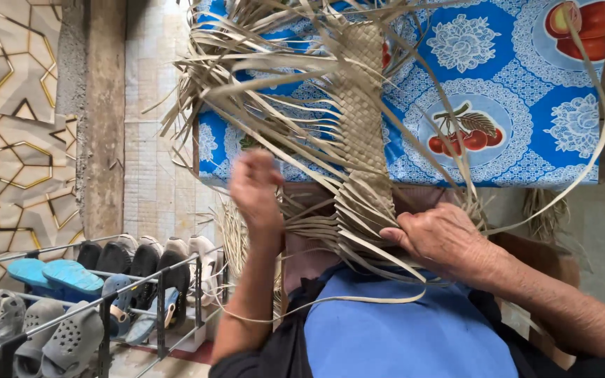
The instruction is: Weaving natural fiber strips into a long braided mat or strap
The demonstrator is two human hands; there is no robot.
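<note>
Now we work the woven palm strip (362, 119), which lies down the blue patterned desk (526, 91) cloth and over its near edge. Our right hand (446, 241) pinches loose strands at the strip's lower end; our left hand (257, 189), blurred, grips others. A shoe rack (92, 301) crowds the left.

I see no packages, labels, signs or screens anywhere in front of me.
</note>
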